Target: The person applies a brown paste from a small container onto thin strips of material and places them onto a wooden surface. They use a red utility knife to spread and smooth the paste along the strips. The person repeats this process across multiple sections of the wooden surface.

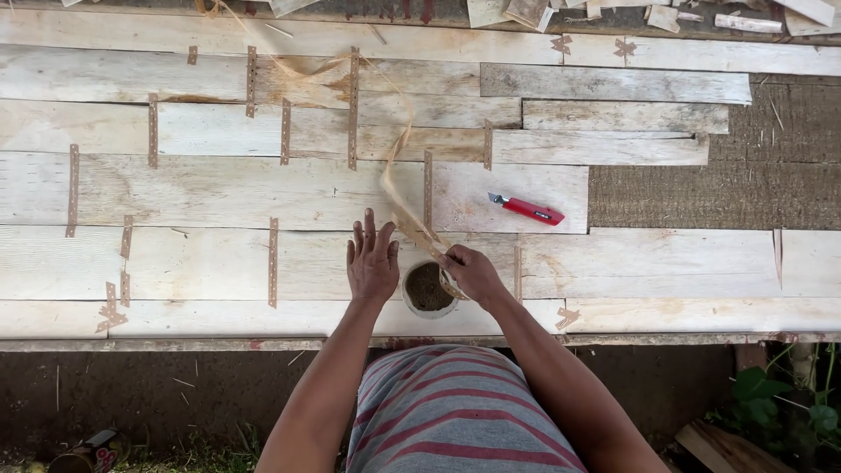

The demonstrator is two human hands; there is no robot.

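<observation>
Tape [399, 188] trailing far from roll [429, 289], pinched by right hand [473, 273]; left hand [372, 263] flat, empty, on veneer [219, 188]; many seams taped; near-right seams apparently left; knife [528, 208] idle.

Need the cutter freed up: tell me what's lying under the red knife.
The red knife lies flat on a pale wood sheet patched with brown tape strips. Nothing else shows beneath it; whatever is under the sheet there is covered.
</observation>
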